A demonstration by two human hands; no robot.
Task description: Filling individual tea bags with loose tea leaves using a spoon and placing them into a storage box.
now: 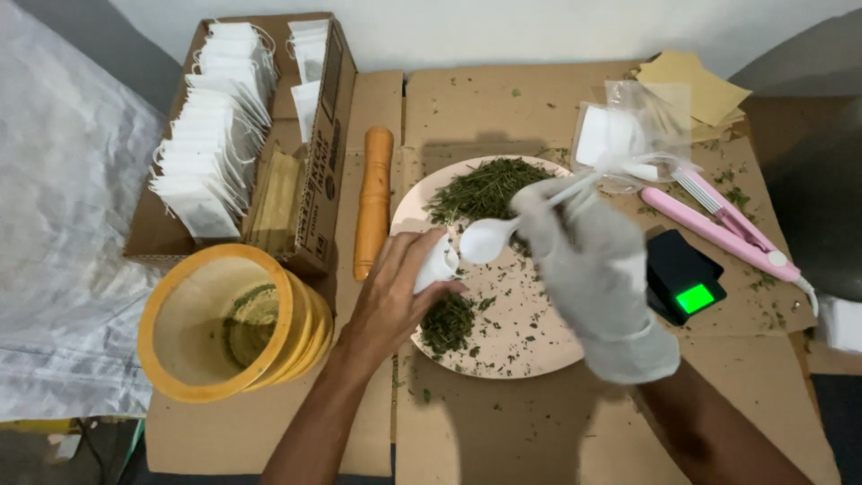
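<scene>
**Spoon held over a small white bag above the herb plate**

Flattened brown cardboard [503,422] covers the work surface, with crumbs of dried green leaf scattered across it. At its middle sits a round pale plate [539,350] carrying a large heap of dried herb [485,187] at the far side and a smaller heap near the left hand.

That left hand [395,301], bare, is curled around a small white bag [437,262], fingers and thumb pinching it at the plate's left edge. Just beside it, the right hand [588,269], in a pale glove, grips the handle of a white plastic spoon [489,239], whose bowl hovers right next to the bag's top

Left of the plate lies an orange wooden roller [373,199]. Farther left, an open cardboard box [314,135] holds rows of white bags, and a stack of yellow bowls [229,319] rests tilted in front of it. To the right lie a pink heat-sealing clamp [718,229], a black pocket scale [682,274] with a lit green display, and a clear plastic packet [628,130] of white bags
</scene>
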